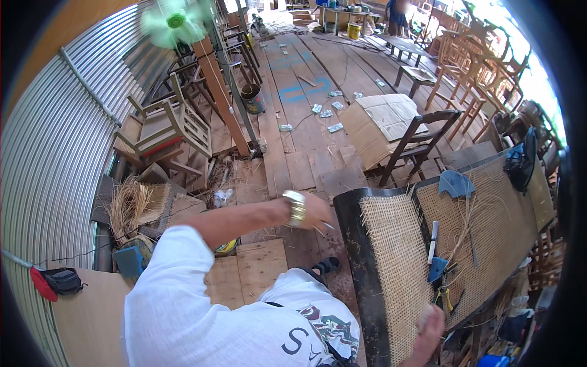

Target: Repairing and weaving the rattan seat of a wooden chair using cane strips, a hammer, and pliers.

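Note:
My left hand [313, 211], with a gold watch [296, 208] at its wrist, hangs in the air left of a dark wooden frame [361, 269]. Its fingers are bent together, and a small pale tip shows at them; I cannot make out what it is. Woven cane webbing [391, 244] covers the frame, with loose strand ends along its far edge. Low over the near part of the webbing is my right hand [430, 327], smeared by motion. Beside it lie pliers with yellow handles [449, 300]. A white marker [433, 242] and a blue piece [438, 269] rest farther up.
A second cane panel [489, 214] adjoins on the right, bearing loose strands and a blue scrap [455, 183]. Ahead stand a dark chair [422, 144] and cardboard [379, 125]. Stacked chairs [174, 125], a cane bundle [131, 205] and a spinning fan [175, 21] are left.

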Demonstrator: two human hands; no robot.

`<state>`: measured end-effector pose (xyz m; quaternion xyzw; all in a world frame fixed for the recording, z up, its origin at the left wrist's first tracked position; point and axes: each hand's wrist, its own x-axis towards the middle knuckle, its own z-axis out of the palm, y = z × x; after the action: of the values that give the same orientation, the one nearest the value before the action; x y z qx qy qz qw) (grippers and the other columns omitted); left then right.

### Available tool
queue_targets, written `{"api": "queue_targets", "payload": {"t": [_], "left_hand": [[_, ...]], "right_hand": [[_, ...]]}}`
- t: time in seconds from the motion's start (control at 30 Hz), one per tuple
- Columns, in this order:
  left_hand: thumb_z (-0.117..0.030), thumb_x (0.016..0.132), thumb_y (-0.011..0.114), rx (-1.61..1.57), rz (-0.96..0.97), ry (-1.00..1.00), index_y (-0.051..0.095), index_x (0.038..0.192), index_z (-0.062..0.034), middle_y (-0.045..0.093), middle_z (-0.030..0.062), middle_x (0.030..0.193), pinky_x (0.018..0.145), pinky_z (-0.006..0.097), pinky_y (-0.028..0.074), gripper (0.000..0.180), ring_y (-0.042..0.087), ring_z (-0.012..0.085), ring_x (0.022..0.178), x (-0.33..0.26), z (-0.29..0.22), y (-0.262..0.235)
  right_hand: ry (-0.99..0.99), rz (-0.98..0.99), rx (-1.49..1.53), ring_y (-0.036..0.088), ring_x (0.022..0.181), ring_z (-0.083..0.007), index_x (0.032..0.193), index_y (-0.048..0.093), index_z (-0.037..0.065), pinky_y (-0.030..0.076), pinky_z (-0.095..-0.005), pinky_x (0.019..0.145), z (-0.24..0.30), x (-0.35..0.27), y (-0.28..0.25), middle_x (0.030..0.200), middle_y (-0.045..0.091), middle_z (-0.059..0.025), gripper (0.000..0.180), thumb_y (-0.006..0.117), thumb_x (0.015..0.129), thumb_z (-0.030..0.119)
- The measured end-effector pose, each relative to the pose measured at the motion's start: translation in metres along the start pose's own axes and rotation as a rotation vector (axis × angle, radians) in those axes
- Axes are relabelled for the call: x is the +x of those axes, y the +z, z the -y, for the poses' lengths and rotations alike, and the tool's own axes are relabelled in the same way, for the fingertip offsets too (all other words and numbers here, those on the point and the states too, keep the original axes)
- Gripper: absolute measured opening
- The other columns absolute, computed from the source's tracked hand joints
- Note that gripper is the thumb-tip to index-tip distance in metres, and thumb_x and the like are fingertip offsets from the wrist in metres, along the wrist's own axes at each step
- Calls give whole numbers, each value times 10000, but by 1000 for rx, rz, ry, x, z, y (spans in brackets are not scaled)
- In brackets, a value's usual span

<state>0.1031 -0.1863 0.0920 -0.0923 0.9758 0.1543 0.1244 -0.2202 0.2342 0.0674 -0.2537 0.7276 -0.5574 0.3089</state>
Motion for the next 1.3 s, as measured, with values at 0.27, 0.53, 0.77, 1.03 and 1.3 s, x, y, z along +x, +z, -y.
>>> {"api": "queue_targets", "payload": {"t": [0.27, 0.53, 0.77, 1.03, 1.3], "left_hand": [[-270, 874, 633, 204, 116, 530, 747, 1005, -197, 631, 120, 976, 638, 427, 559, 188, 687, 300, 843, 102, -145, -57], [-170, 956, 564, -461, -486, 233, 638, 1117, -102, 650, 155, 1000, 687, 449, 536, 190, 669, 330, 799, 96, -143, -5], [-231, 1011, 546, -1109, -353, -34, 584, 986, -6, 660, 192, 853, 697, 389, 496, 229, 654, 346, 777, 84, -170, 59], [-213, 949, 672, -931, -426, 70, 609, 844, -44, 631, 142, 753, 586, 340, 468, 209, 572, 189, 619, 54, -165, 45], [-122, 881, 732, -539, -357, -300, 628, 800, -26, 508, 67, 624, 563, 312, 408, 163, 469, 138, 598, -61, 28, 77]], "right_hand": [[79, 623, 226, 551, 756, -73, 1131, 664, -8, 474, -219, 674, 38, 13, 191, 881, 585, 2, 299, 565, 1021, 252], [55, 207, 435, 575, 757, -86, 986, 692, -21, 485, -220, 682, 20, 15, 164, 908, 654, -36, 342, 500, 1056, 254], [-65, 62, 403, 599, 783, -107, 953, 652, 38, 499, -242, 656, 13, 36, 146, 906, 646, -34, 321, 490, 1057, 295], [-551, -671, -550, 628, 853, -321, 971, 630, -8, 502, -386, 761, -13, 72, 93, 911, 642, -149, 223, 450, 1038, 106], [-347, -979, -630, 625, 796, -367, 845, 594, 11, 484, -423, 711, -75, 64, -62, 844, 646, -187, 245, 528, 1004, 184]]}}
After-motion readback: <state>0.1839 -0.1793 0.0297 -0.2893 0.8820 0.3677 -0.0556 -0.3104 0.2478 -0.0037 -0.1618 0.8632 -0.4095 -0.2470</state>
